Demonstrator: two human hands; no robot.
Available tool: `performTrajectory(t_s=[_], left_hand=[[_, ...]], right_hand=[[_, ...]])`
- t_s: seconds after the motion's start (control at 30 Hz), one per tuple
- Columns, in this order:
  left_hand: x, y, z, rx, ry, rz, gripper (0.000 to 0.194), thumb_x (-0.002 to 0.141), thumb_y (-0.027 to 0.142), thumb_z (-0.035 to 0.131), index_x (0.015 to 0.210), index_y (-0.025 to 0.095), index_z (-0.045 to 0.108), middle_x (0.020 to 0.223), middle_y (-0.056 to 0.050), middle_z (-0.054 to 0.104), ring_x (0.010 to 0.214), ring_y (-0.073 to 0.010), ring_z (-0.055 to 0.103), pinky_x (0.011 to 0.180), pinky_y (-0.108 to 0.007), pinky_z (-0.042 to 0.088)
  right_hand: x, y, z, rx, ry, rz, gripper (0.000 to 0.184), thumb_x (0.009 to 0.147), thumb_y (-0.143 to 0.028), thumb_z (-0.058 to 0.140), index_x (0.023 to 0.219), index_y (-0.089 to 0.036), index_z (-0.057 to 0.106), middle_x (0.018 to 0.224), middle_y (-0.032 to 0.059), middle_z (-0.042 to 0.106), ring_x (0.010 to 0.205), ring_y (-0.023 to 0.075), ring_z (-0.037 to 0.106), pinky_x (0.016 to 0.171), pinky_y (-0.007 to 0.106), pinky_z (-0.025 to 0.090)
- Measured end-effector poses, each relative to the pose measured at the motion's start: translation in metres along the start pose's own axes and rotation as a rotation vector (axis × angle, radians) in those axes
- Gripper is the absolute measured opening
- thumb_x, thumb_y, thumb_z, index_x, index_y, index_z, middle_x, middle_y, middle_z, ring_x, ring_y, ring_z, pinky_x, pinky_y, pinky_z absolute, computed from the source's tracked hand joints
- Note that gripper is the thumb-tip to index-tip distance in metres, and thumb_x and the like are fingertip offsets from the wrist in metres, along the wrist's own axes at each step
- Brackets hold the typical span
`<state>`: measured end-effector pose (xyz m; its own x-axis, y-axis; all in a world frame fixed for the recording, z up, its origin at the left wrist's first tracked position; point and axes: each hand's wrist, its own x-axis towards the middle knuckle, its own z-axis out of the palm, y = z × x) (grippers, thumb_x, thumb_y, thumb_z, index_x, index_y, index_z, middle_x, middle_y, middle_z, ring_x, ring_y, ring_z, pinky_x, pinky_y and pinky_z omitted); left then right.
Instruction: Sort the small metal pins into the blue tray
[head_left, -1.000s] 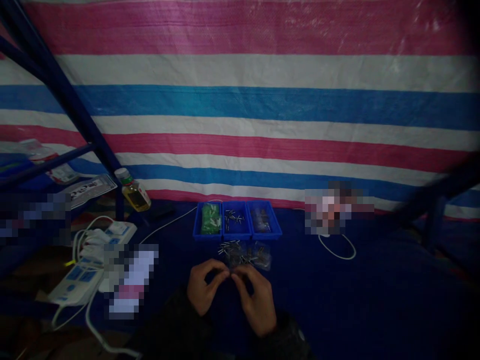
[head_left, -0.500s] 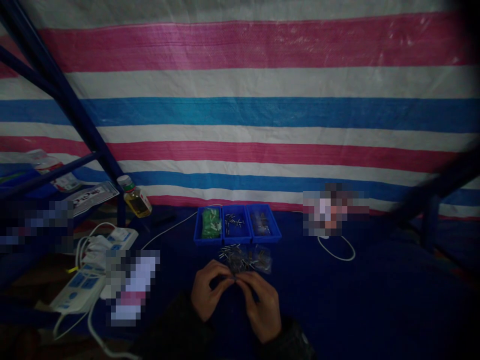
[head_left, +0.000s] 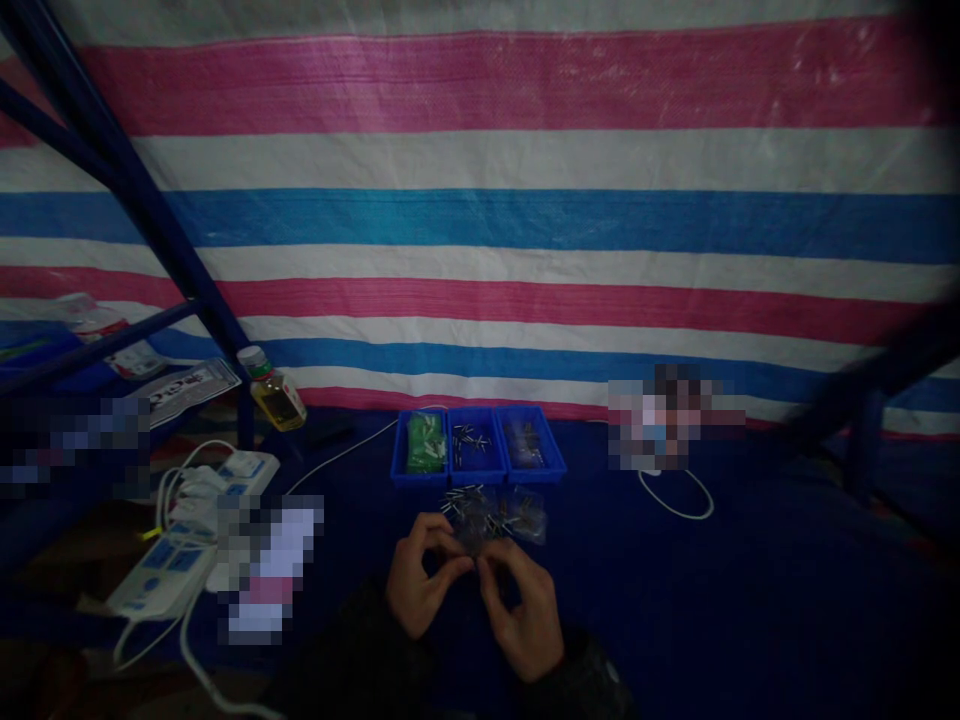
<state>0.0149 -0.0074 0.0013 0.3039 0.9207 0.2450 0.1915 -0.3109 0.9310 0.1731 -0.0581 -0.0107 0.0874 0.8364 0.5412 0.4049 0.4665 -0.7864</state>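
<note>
My left hand (head_left: 426,578) and my right hand (head_left: 523,608) meet fingertip to fingertip above the dark blue surface. Each is closed in a pinch with thumb against forefinger. What they hold between them is too small and dark to make out. Just beyond my fingers lies a pile of small metal pins (head_left: 465,497), partly hidden by clear plastic. A clear plastic bag (head_left: 527,515) with small parts rests at its right. Behind the pile stand three joined blue trays: the left one holds a green bag (head_left: 425,443), the middle tray (head_left: 475,465) loose metal pins, the right a clear bag (head_left: 524,445).
A white power strip (head_left: 161,570) with plugs and cables lies at the left. Behind it a bottle of yellow liquid (head_left: 279,400) leans near a blue metal frame post (head_left: 161,240). A white cable loop (head_left: 701,515) lies at the right. Striped sheeting (head_left: 480,220) hangs behind.
The view has shifted slightly. My fingertips stay together, with the right fingers bent a little more. The trays and the pile have not been moved.
</note>
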Motion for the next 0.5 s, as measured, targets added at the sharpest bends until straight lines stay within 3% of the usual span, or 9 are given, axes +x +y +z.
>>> performTrajectory(t_s=[0.1,0.23,0.37,0.5], left_hand=[[0.0001,-0.0004,0.0001,0.007,0.029,0.019,0.027,0.084,0.026,0.075,0.101,0.021,0.055,0.071,0.003,0.072,0.064,-0.0163,0.067,0.067,-0.026,0.05],[0.0013,0.0017,-0.0024,0.072,-0.01,0.06,0.009,0.088,0.025,0.071,0.085,0.018,0.066,0.071,0.0,0.07,0.066,-0.016,0.065,0.066,-0.026,0.049],[0.003,0.0051,-0.0056,0.104,-0.046,0.074,0.013,0.092,0.026,0.066,0.084,0.018,0.074,0.078,-0.003,0.073,0.073,-0.0177,0.067,0.072,-0.027,0.05],[0.004,0.0046,-0.0069,0.104,-0.049,0.079,0.017,0.095,0.028,0.064,0.092,0.019,0.078,0.085,-0.006,0.076,0.079,-0.02,0.07,0.075,-0.029,0.052]], right_hand=[[0.0026,-0.0015,-0.001,0.046,-0.01,-0.005,0.016,0.099,-0.015,0.05,0.096,-0.021,0.065,0.086,0.0037,0.068,0.076,0.0169,0.067,0.069,0.026,0.051],[0.0042,-0.0017,-0.0026,0.063,-0.009,0.021,0.02,0.098,-0.014,0.051,0.103,-0.022,0.069,0.094,0.0053,0.072,0.082,0.0183,0.07,0.074,0.027,0.055],[0.0042,0.0013,-0.0036,0.03,-0.023,0.031,0.028,0.097,-0.014,0.049,0.112,-0.023,0.071,0.101,0.0056,0.076,0.087,0.0195,0.073,0.079,0.029,0.058],[0.0049,0.0036,-0.0029,-0.001,0.024,0.041,0.023,0.096,-0.017,0.057,0.109,-0.024,0.074,0.103,0.0048,0.077,0.093,0.021,0.075,0.085,0.03,0.06]])
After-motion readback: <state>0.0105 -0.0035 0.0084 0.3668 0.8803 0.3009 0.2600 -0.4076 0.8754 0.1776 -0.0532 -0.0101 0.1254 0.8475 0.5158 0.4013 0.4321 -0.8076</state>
